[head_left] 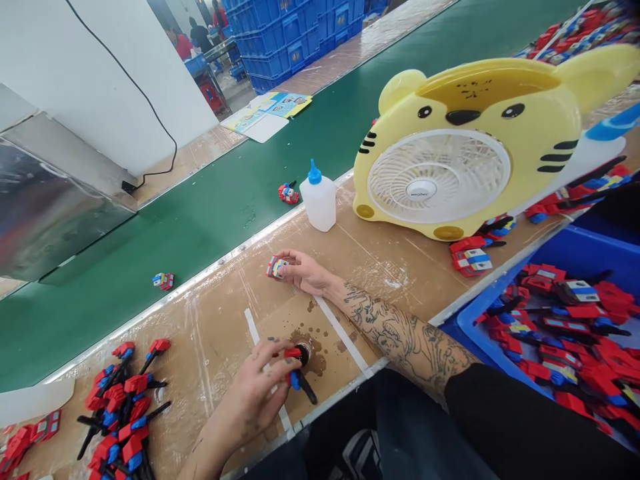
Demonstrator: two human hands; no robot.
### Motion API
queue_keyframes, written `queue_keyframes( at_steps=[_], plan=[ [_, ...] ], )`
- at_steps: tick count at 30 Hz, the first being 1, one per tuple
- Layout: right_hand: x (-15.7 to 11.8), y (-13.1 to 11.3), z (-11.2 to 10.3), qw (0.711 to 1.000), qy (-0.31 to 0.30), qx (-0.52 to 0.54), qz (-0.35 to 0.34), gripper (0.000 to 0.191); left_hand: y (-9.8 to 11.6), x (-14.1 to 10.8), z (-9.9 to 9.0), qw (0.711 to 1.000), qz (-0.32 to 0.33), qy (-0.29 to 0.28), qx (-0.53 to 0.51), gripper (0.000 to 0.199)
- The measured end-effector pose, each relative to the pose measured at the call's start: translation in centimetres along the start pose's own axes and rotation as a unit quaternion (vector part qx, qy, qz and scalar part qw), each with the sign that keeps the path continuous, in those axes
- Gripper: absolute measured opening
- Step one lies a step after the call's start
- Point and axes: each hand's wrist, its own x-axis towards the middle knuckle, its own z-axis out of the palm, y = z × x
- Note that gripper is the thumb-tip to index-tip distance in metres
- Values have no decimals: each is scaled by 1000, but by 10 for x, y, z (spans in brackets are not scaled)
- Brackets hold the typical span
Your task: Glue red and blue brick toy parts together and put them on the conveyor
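My left hand (257,387) is pinched around a red toy part (295,383) with a blue piece and a black rod. That part is held at a small round dark cup or hole (304,352) on a cardboard sheet, with wet spots spattered around it. Farther forward, my right hand (305,270) has its fingers closed on a small red toy piece (276,267) with blue, white and yellow faces, near the edge of the green belt. Beyond it stands a white squeeze bottle (320,203) with a blue nozzle.
A yellow animal-shaped fan (440,120) stands at right. Similar toy parts (120,407) are heaped at lower left, and more fill a blue bin (500,353). Two small toy pieces lie on the green belt (210,207). Blue crates (280,40) are stacked behind; people sit far off.
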Motion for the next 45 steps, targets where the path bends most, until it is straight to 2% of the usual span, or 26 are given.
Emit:
queue_keyframes(
  at_steps=[2,3,4,6,8,9,11,16,19,22,25,28,31,33,34,36,38,42,45],
  plan=[
    [-2,0,3,1000,-15,0,11,51,-10,-1,4,987,-67,92,-118,30],
    [-3,1,5,1000,-25,-7,14,51,-15,1,6,967,-105,148,-180,28],
    [-4,3,6,999,-33,-16,15,50,-20,5,8,938,-144,206,-240,28],
    [-6,6,8,999,-39,-31,11,50,-30,16,11,860,-208,319,-339,32],
    [-6,10,9,999,-35,-39,9,52,-38,29,11,790,-237,394,-406,39],
    [-7,11,9,999,-30,-42,9,53,-41,35,11,766,-240,414,-428,42],
    [-7,13,9,998,-23,-51,8,54,-44,45,10,745,-238,424,-458,45],
    [-6,17,7,994,-21,-102,-19,54,-49,53,14,746,-254,402,-466,47],
    [-4,21,4,984,-18,-172,-44,57,-56,56,21,719,-273,428,-475,52],
    [-5,25,3,959,-4,-268,-96,62,-61,63,28,698,-275,454,-481,49],
    [-11,28,8,898,20,-403,-176,59,-55,75,32,698,-258,454,-490,43],
    [-20,30,19,803,23,-534,-264,49,-43,91,35,697,-239,460,-495,43],
    [-26,30,28,736,19,-580,-349,43,-37,105,34,692,-238,495,-468,39],
    [-26,29,29,714,18,-592,-372,47,-42,111,28,718,-233,489,-437,39],
    [-25,29,28,708,18,-600,-372,52,-48,113,22,749,-237,471,-401,39],
    [-22,27,24,701,21,-620,-352,64,-67,120,5,821,-265,414,-290,45],
    [-18,26,18,696,33,-636,-331,70,-94,131,-21,864,-305,361,-172,55],
    [-16,23,13,673,35,-666,-319,60,-159,168,-79,887,-360,285,-49,73],
    [-18,20,13,644,20,-698,-313,50,-198,196,-110,893,-407,191,14,54]
  ],
)
